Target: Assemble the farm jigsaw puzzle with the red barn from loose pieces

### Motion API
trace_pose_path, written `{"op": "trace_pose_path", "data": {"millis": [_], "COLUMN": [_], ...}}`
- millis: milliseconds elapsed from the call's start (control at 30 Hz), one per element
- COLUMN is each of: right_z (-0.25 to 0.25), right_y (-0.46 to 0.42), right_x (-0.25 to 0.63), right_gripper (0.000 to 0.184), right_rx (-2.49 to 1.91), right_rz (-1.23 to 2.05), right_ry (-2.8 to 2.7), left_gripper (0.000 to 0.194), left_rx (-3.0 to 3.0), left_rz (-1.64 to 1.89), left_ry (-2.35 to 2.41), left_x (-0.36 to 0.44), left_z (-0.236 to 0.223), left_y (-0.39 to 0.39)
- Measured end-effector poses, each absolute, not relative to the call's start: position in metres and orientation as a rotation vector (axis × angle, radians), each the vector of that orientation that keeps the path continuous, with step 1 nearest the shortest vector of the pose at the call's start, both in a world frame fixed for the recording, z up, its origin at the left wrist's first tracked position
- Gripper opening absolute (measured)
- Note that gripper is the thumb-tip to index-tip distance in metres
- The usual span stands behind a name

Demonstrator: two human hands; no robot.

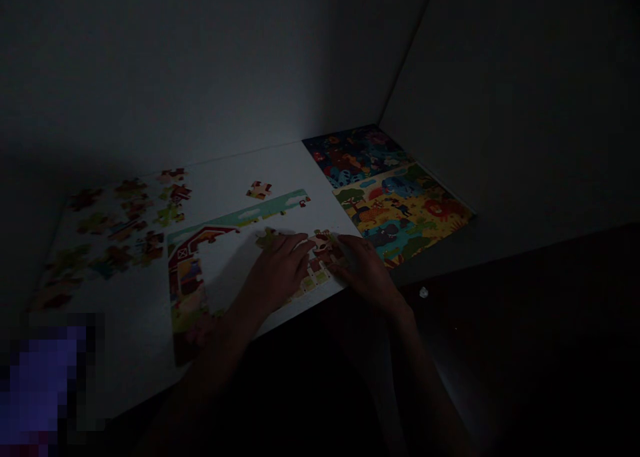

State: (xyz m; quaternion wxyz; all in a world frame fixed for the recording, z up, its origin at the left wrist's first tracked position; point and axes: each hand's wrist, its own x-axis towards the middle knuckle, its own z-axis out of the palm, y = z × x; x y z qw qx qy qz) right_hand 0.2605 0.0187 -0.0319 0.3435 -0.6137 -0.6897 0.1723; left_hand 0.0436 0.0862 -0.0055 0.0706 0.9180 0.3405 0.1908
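No legible text, labels or numbers.

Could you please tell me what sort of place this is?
Probably a dim corner of a room, though which room I cannot tell: plain walls meet at a white table, which holds loose puzzle pieces and a partly built puzzle.

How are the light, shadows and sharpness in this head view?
Head view: very dark overall, the white tabletop standing out paler; head view: shadow beside the left hand; head view: puzzle pieces at left look blurred, a purple patch lower left pixelated.
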Motion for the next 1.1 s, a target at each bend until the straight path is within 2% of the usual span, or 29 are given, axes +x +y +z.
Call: {"op": "trace_pose_path", "data": {"millis": [400,667,1100], "right_z": [-0.029,-0.033,-0.038], "right_y": [0.021,0.022,0.023], "right_x": [0.259,0.256,0.259], "right_gripper": [0.049,0.035,0.033], "right_rx": [-1.547,-1.595,-1.602], "right_rz": [0.442,0.361,0.33], "right_ry": [-1.781,-1.78,-1.811], "left_gripper": [0.037,0.033,0.032], "left_rx": [2.787,2.763,2.599], "left_rz": [0.591,0.588,0.68], "left_ry": [0.966,1.01,1.161], "left_x": [0.054,0.055,0.053], "left_z": [-0.027,-0.023,-0.022], "left_y": [0.083,0.081,0.082]}}
